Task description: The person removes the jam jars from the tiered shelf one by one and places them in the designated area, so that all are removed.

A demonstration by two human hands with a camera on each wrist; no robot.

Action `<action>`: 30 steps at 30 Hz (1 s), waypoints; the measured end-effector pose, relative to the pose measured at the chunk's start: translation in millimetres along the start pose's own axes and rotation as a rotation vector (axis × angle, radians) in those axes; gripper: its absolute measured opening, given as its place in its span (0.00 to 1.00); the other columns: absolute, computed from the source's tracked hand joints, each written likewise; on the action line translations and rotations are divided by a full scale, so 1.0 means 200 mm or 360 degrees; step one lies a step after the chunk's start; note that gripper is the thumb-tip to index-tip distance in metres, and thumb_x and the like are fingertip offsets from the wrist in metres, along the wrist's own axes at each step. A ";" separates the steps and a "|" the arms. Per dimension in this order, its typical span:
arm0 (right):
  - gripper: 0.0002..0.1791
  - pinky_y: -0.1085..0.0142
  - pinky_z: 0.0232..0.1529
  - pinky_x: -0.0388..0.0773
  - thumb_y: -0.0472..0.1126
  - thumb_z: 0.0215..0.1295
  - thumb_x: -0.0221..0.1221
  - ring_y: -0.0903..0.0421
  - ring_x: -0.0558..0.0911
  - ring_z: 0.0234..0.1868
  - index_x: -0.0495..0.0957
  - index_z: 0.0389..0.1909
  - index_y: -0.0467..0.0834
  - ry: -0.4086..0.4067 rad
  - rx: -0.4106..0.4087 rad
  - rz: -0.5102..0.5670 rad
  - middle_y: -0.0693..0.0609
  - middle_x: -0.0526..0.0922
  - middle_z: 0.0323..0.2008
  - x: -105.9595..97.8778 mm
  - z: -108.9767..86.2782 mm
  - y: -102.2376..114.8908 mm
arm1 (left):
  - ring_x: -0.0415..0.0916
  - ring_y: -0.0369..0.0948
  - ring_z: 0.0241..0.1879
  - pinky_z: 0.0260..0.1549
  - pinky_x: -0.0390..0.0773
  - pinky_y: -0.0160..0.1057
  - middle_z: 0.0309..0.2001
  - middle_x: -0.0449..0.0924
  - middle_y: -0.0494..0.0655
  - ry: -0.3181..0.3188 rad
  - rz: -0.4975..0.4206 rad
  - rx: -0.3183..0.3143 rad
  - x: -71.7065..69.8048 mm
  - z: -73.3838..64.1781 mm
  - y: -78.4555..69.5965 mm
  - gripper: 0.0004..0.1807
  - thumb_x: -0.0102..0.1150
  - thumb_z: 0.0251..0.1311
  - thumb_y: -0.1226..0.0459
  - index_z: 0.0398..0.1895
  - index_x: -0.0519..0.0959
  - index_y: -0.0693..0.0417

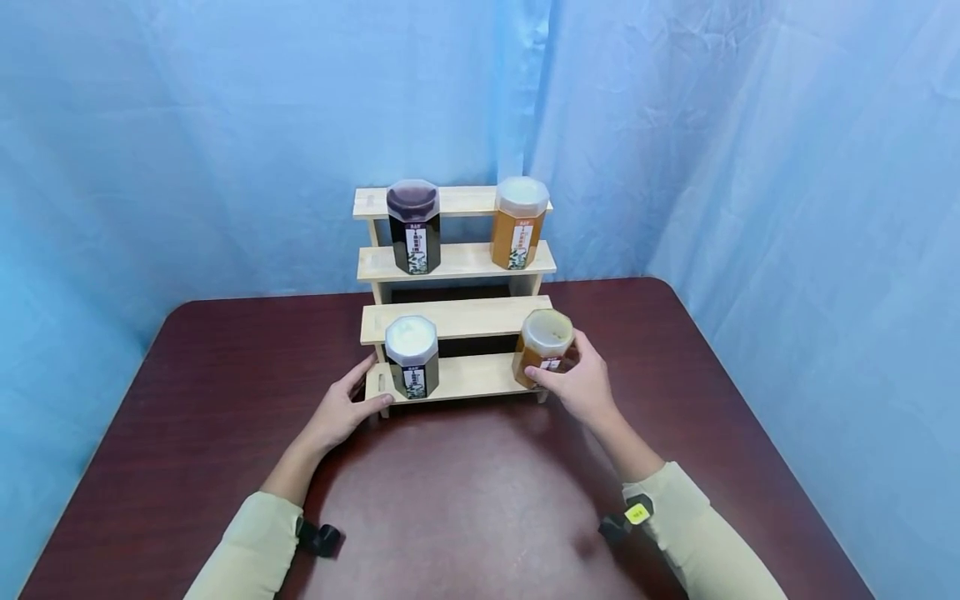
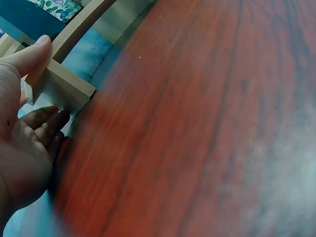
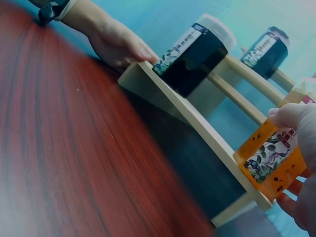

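Note:
A stepped wooden display stand has four jars on it. On the right end of its lowest step, my right hand holds an orange jar, thumb across the front and fingers round the far side. The jar's base is at the board, and its frosted top leans slightly right in the head view. My left hand grips the stand's left end at the lowest step, thumb on the board's front corner and fingers around the side. Near it stands a dark jar with a whitish top and a printed label.
Higher on the stand are a dark purple jar at left and another orange jar at right. The stand is on a dark red wooden table. Light blue curtains hang behind and beside the table.

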State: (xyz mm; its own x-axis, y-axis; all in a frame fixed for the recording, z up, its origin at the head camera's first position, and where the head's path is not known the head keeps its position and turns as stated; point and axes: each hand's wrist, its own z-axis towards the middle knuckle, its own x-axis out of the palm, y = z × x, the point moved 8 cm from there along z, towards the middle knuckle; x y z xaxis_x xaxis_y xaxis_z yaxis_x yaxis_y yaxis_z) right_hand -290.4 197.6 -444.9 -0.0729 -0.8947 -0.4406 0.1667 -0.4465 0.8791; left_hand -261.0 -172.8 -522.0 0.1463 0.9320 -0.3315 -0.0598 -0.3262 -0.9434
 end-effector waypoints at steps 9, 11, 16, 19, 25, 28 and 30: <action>0.44 0.75 0.41 0.78 0.39 0.49 0.79 0.49 0.82 0.46 0.69 0.68 0.41 -0.0078 -0.0016 0.0044 0.41 0.80 0.52 -0.14 0.00 -0.05 | 0.53 0.56 0.75 0.69 0.57 0.56 0.77 0.56 0.60 0.0005 -0.0001 -0.0015 0.00 0.00 0.00 0.48 0.69 0.63 0.58 0.80 0.54 0.56; 0.43 0.75 0.40 0.78 0.40 0.49 0.79 0.51 0.82 0.45 0.70 0.67 0.40 -0.0100 -0.0017 0.0003 0.42 0.81 0.51 -0.18 0.00 -0.06 | 0.54 0.56 0.75 0.69 0.57 0.56 0.76 0.57 0.60 0.0003 -0.0001 -0.0015 0.00 0.00 0.00 0.47 0.69 0.63 0.59 0.80 0.54 0.56; 0.42 0.74 0.37 0.77 0.42 0.49 0.79 0.52 0.81 0.42 0.71 0.65 0.41 -0.0140 -0.0041 -0.0095 0.43 0.82 0.49 -0.27 0.05 -0.08 | 0.56 0.55 0.74 0.68 0.58 0.55 0.75 0.58 0.61 -0.0006 -0.0026 -0.0012 0.00 0.00 0.01 0.47 0.70 0.62 0.60 0.80 0.54 0.58; 0.42 0.73 0.37 0.78 0.44 0.50 0.78 0.52 0.81 0.45 0.70 0.66 0.41 -0.0143 -0.0041 -0.0132 0.44 0.81 0.50 -0.32 0.10 -0.09 | 0.56 0.54 0.73 0.68 0.59 0.55 0.75 0.59 0.61 -0.0012 -0.0045 -0.0020 0.00 -0.01 0.02 0.48 0.70 0.62 0.60 0.80 0.54 0.57; 0.44 0.61 0.46 0.76 0.52 0.52 0.77 0.49 0.78 0.52 0.70 0.67 0.42 -0.0144 0.0005 -0.0275 0.45 0.80 0.54 -0.41 0.24 -0.17 | 0.57 0.54 0.73 0.68 0.59 0.55 0.75 0.59 0.60 -0.0012 -0.0045 -0.0003 -0.01 0.00 0.01 0.47 0.70 0.62 0.60 0.80 0.54 0.57; 0.44 0.55 0.49 0.76 0.53 0.53 0.76 0.49 0.78 0.54 0.69 0.68 0.43 -0.0137 0.0018 -0.0287 0.45 0.79 0.55 -0.42 0.31 -0.21 | 0.58 0.54 0.72 0.67 0.61 0.55 0.75 0.59 0.61 -0.0011 -0.0025 0.0028 -0.01 0.01 0.00 0.47 0.70 0.62 0.61 0.80 0.55 0.58; 0.45 0.53 0.51 0.76 0.53 0.53 0.76 0.49 0.78 0.55 0.68 0.69 0.43 -0.0122 0.0025 -0.0286 0.45 0.79 0.57 -0.41 0.35 -0.24 | 0.59 0.55 0.72 0.67 0.61 0.55 0.75 0.59 0.61 -0.0006 -0.0026 0.0031 0.00 0.00 -0.01 0.47 0.70 0.62 0.61 0.80 0.55 0.59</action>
State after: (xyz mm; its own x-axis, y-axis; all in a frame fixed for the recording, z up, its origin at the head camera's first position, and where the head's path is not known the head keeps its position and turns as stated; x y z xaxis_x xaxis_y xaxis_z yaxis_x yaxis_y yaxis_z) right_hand -361.6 292.0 -438.0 -0.1749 -0.7986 -0.5759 0.1289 -0.5985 0.7907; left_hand -261.8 -173.0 -520.6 0.1438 0.9378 -0.3161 -0.0765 -0.3079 -0.9483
